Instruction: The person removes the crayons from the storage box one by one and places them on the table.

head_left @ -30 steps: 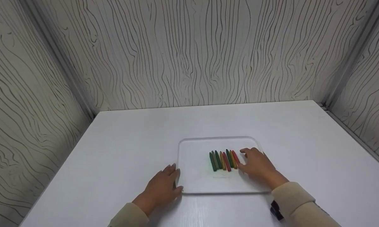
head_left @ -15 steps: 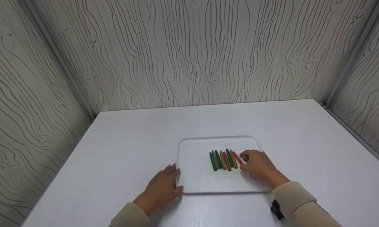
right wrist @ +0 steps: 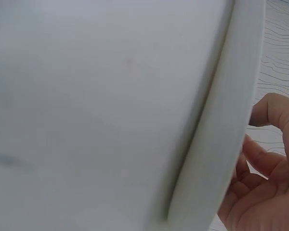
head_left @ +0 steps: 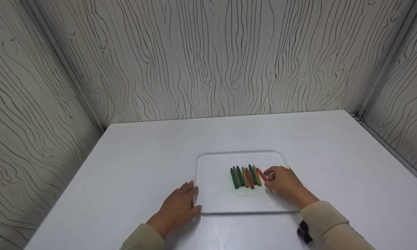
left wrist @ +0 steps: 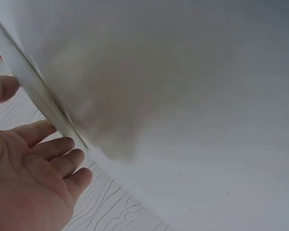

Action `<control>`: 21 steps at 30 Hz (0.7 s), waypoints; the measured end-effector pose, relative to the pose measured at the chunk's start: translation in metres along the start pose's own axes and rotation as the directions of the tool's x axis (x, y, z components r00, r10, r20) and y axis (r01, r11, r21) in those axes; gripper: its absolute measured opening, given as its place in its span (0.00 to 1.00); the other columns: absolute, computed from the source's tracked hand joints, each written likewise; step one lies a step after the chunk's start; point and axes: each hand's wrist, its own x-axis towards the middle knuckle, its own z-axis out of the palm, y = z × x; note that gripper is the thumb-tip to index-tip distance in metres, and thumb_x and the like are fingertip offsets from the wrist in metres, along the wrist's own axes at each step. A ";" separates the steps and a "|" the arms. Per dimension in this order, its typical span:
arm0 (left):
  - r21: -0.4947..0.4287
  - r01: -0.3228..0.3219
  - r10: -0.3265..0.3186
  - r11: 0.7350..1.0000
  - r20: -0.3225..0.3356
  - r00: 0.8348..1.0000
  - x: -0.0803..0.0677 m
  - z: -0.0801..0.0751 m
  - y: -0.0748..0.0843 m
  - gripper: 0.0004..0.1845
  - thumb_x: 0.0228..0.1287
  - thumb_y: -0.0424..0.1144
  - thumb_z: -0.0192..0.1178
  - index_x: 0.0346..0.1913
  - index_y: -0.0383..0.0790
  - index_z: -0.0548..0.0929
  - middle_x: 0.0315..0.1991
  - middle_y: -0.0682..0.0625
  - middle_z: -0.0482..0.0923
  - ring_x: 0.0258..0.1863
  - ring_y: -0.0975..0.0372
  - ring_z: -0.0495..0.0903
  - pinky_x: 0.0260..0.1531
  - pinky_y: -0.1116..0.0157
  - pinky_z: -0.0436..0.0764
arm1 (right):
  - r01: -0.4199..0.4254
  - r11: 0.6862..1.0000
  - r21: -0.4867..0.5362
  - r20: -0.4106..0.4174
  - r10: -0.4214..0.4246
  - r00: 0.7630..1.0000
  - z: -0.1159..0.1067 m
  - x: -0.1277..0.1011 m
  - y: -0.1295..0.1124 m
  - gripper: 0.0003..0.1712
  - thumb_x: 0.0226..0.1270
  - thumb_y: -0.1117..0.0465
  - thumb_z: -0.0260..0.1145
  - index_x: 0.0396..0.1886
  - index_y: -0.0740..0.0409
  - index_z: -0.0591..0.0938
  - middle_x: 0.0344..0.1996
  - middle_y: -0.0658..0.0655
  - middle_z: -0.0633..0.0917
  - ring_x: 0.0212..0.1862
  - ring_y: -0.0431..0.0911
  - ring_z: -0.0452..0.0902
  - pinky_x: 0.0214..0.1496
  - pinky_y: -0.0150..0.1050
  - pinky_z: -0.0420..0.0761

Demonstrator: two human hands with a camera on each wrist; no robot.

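A row of wax crayons (head_left: pixel 240 176) in green, yellow-brown and red lies side by side on a white tray (head_left: pixel 213 199) with a low rim. The rightmost red crayon (head_left: pixel 261 173) slants away from the row, and my right hand (head_left: pixel 284 182) pinches its near end between thumb and fingers. That end is partly hidden by the fingertips. My left hand (head_left: pixel 178 205) rests at the tray's near left corner, fingers extended along the rim. In the left wrist view, the fingers touch the tray rim (left wrist: pixel 45 103) from outside. The right wrist view shows curled fingers behind the opposite rim (right wrist: pixel 226 130).
The tray sits on a white table (head_left: pixel 149 156). Wood-grain patterned panels (head_left: pixel 208 62) stand behind and at both sides. Faint coloured smudges mark the tray around the crayons. A dark wrist device (head_left: pixel 303 232) shows under the right sleeve.
My right hand closed its fingers on the rightmost red crayon and drew its near end to the right, away from the row. The left hand stayed in place.
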 end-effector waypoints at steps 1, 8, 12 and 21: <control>0.001 0.000 0.000 1.000 -0.001 1.000 0.000 0.000 0.000 0.33 0.64 0.49 0.57 0.66 0.32 0.69 0.68 0.39 0.62 0.69 0.46 0.58 0.66 0.48 0.59 | 0.005 1.000 0.013 0.004 -0.005 1.000 0.000 0.000 0.000 0.17 0.54 0.67 0.66 0.45 0.68 0.82 0.32 0.54 0.84 0.30 0.43 0.77 0.32 0.40 0.79; 0.010 -0.028 0.028 1.000 0.015 1.000 -0.002 -0.003 0.000 0.33 0.65 0.51 0.56 0.67 0.32 0.68 0.69 0.38 0.60 0.68 0.46 0.58 0.65 0.47 0.59 | 0.042 0.997 0.066 0.017 -0.043 0.999 -0.004 0.000 0.004 0.13 0.57 0.68 0.66 0.43 0.69 0.83 0.34 0.54 0.84 0.38 0.47 0.79 0.40 0.44 0.80; 0.011 -0.038 0.038 0.999 0.022 0.999 -0.002 -0.003 -0.001 0.34 0.65 0.51 0.56 0.67 0.32 0.67 0.69 0.38 0.60 0.68 0.45 0.58 0.65 0.47 0.59 | 0.023 0.995 0.101 0.014 -0.024 1.000 -0.007 -0.002 0.005 0.13 0.59 0.68 0.65 0.44 0.68 0.83 0.35 0.54 0.84 0.38 0.47 0.78 0.36 0.40 0.79; 0.003 -0.028 0.028 1.000 0.023 0.999 -0.001 -0.001 -0.002 0.34 0.65 0.51 0.56 0.67 0.32 0.67 0.69 0.38 0.60 0.69 0.46 0.57 0.66 0.48 0.58 | -0.004 0.991 0.136 -0.003 0.005 1.000 -0.020 -0.005 0.003 0.16 0.60 0.69 0.64 0.48 0.68 0.81 0.35 0.55 0.82 0.30 0.44 0.76 0.28 0.37 0.79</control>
